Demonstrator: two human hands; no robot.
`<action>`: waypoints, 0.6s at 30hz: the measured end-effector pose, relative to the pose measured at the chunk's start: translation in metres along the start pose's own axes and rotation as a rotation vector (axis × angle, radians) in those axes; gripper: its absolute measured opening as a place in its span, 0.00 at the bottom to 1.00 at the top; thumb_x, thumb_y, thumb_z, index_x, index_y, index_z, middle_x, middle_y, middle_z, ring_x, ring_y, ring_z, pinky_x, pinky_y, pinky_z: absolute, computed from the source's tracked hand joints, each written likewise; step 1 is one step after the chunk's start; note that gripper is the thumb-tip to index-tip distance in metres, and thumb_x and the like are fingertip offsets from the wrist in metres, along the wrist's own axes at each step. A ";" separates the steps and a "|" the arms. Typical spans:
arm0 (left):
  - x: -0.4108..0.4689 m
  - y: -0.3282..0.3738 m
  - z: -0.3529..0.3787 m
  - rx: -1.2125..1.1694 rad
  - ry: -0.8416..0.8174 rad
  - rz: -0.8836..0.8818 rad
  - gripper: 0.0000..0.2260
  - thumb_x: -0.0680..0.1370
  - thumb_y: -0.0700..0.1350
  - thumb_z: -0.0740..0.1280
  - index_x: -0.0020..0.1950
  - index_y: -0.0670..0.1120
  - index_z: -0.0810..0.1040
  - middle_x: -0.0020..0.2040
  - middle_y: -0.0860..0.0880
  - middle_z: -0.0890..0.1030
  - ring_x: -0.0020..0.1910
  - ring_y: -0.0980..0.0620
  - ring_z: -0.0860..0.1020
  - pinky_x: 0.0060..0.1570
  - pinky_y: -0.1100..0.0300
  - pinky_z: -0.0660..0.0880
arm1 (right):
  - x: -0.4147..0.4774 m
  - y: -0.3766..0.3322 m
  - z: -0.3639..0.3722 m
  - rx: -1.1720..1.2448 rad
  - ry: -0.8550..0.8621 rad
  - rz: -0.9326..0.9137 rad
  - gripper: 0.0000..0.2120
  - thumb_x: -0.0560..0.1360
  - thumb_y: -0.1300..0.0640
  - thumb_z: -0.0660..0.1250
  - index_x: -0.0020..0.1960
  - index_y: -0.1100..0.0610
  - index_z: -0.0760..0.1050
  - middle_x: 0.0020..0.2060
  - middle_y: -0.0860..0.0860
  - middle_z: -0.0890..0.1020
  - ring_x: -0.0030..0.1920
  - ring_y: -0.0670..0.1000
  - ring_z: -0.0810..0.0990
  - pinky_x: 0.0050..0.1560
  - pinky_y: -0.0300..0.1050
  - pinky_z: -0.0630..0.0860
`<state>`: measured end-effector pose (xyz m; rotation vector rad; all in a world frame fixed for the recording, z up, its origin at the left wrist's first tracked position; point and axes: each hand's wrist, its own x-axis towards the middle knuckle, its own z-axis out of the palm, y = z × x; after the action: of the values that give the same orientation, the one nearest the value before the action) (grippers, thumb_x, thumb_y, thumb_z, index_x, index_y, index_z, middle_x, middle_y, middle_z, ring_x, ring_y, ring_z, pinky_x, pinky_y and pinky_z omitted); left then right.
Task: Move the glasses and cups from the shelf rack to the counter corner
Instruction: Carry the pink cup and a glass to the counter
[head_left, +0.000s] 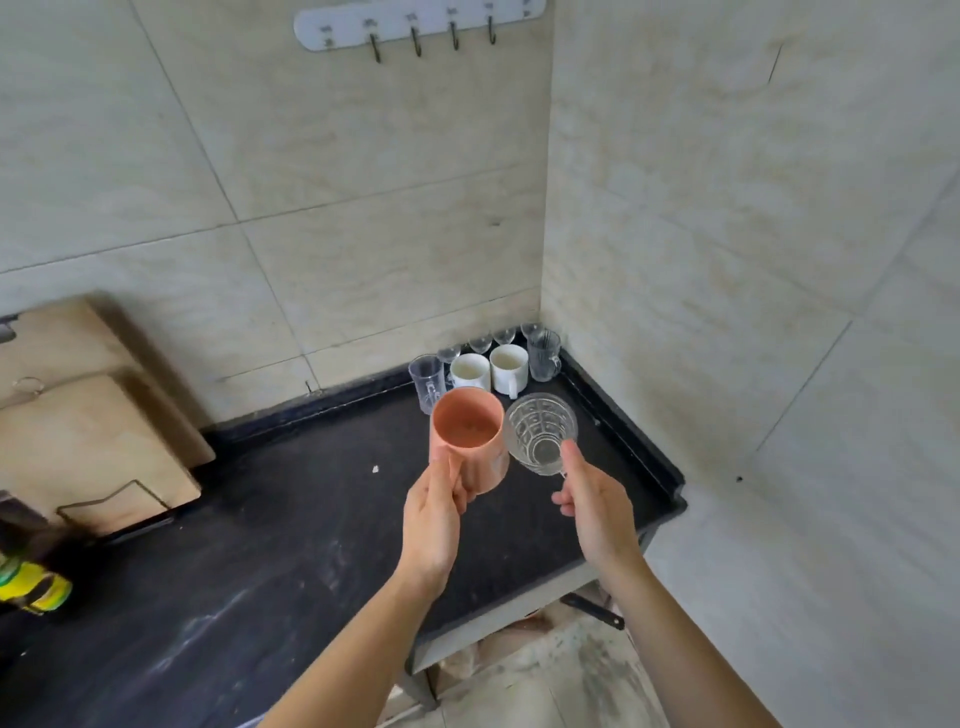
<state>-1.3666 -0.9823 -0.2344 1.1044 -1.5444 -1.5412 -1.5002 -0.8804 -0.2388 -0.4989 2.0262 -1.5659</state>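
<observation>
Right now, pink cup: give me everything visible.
The pink cup is opaque, matte, plastic-looking, no handle in view. Its open mouth tilts toward the camera; the inside looks empty apart from a faint dark mark at the bottom. The left hand grips its lower wall, holding it above the dark counter, in front of the cups in the corner. Its rim sits against or just beside the patterned glass in the right hand; contact unclear.

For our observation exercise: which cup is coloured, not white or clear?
The pink cup in the left hand; the right hand holds a glass cup; others are clear or white.
</observation>
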 end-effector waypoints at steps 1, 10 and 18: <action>0.015 0.001 0.007 0.012 0.018 -0.008 0.25 0.83 0.61 0.54 0.35 0.44 0.63 0.34 0.46 0.64 0.38 0.48 0.64 0.43 0.53 0.66 | 0.020 -0.005 -0.002 0.013 -0.024 0.020 0.33 0.74 0.28 0.61 0.35 0.60 0.72 0.39 0.56 0.82 0.43 0.48 0.81 0.45 0.41 0.73; 0.122 -0.012 0.041 0.058 0.081 -0.127 0.24 0.80 0.65 0.53 0.33 0.48 0.65 0.31 0.50 0.67 0.37 0.51 0.67 0.45 0.57 0.70 | 0.144 0.003 0.026 0.091 -0.085 0.254 0.23 0.72 0.31 0.67 0.37 0.51 0.74 0.35 0.48 0.77 0.45 0.51 0.81 0.57 0.48 0.78; 0.223 -0.054 0.065 0.096 -0.063 -0.208 0.23 0.83 0.59 0.55 0.32 0.48 0.65 0.31 0.51 0.67 0.34 0.53 0.65 0.39 0.56 0.66 | 0.230 0.022 0.053 -0.023 0.066 0.410 0.21 0.76 0.36 0.64 0.37 0.53 0.74 0.37 0.51 0.80 0.47 0.52 0.84 0.55 0.51 0.80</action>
<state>-1.5107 -1.1547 -0.3139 1.3178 -1.6005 -1.6671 -1.6495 -1.0490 -0.3116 -0.0309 2.0369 -1.3233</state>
